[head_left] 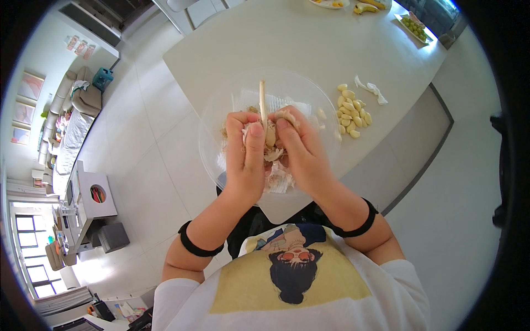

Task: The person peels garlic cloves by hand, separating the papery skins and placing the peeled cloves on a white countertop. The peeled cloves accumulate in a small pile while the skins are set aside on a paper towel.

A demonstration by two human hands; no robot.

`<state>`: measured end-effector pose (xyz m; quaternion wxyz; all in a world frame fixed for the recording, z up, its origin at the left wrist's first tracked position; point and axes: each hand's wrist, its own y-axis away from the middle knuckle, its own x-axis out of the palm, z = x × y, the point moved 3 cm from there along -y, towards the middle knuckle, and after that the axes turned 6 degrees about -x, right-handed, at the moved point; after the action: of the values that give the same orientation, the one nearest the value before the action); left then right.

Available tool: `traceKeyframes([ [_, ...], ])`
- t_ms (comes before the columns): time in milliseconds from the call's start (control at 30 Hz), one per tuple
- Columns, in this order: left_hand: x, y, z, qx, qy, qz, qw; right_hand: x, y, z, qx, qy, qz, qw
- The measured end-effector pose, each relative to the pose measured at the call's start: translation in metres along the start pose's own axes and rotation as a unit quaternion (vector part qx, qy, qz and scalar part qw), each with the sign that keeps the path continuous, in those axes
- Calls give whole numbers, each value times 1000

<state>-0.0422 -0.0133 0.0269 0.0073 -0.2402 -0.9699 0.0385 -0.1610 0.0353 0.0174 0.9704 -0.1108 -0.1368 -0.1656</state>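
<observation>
Both hands work close together over a clear round plastic bowl [211,167]. My left hand [244,153] grips a garlic bulb [270,134], its thumb pressed on the bulb beside a dry upright stalk [262,97]. My right hand [300,145] holds the bulb's other side and a loose flap of papery garlic skin [288,117] between thumb and fingers. One clove shows bare of outer layers between the thumbs. Below the hands, garlic skins and a crumpled translucent wrapper [279,178] lie in the bowl, along with white ribbed paper [296,104].
Right of the bowl, a pile of peeled garlic cloves [351,111] lies on the white table [248,45], near a twisted white tissue [372,89]. Farther back are bananas [366,8], a plate of green grapes [414,29] and a plate with orange pieces [329,3].
</observation>
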Motion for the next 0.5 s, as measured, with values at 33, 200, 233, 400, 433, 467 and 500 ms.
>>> traceKeyframes([
  [33, -3, 1, -3, -32, 8, -1, 999, -4, 0, 1, 14, -23, -13, 1000],
  [200, -29, -9, -12, -24, -192, -22, 981, -27, -8, 7, 101, -179, -55, 977],
  [233, -33, -13, -10, 9, -296, -14, 955, -29, -10, 8, 105, -227, -27, 968],
  [400, -39, -21, 20, 36, -557, 93, 825, -30, -5, 8, 143, -235, 15, 961],
  [433, -38, -20, 16, 134, -573, 55, 806, -30, -4, 6, 154, -218, -2, 964],
  [467, -37, -19, 12, 181, -548, 31, 816, -29, -3, 5, 148, -210, 2, 966],
  [500, -37, -18, 9, 181, -467, 21, 865, -27, -3, 4, 131, -201, 16, 971],
])
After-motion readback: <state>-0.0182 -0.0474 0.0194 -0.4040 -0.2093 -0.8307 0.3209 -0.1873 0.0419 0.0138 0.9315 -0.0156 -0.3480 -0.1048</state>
